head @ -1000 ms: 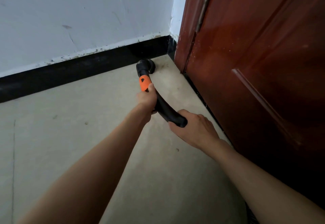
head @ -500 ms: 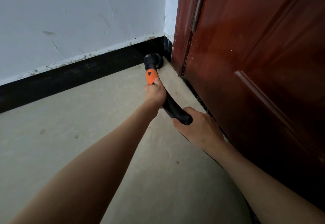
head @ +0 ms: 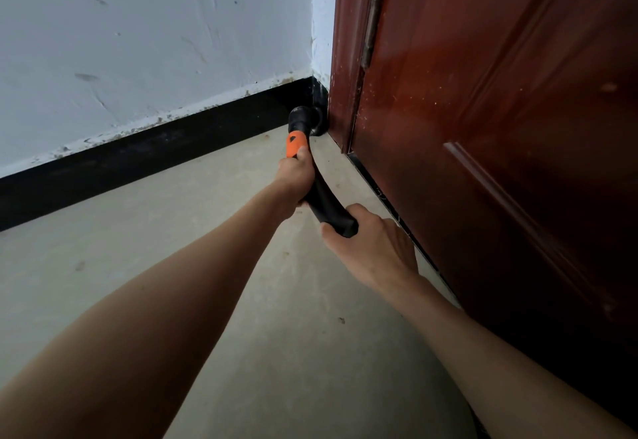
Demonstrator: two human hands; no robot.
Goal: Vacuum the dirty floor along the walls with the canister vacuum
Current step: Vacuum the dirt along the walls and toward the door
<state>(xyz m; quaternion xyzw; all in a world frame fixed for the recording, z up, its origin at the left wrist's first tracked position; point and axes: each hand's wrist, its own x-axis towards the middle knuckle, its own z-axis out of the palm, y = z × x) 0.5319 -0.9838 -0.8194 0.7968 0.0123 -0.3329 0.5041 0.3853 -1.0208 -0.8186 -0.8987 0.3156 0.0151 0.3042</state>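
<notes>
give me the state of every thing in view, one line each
left hand: closed around the vacuum handle just below the orange part
right hand: gripping the handle's lower end
curved black vacuum handle with orange slider: held by both hands, pointed into the corner
round black nozzle head: at the corner, by the baseboard
dark red wooden door: standing against the wall side
beige floor: specks of dirt visible

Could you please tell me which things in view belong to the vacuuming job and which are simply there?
Part of the job: vacuum nozzle in the corner; black handle; left hand and right hand gripping it; floor; black baseboard.

Just there: red door; door hinge; white wall.
</notes>
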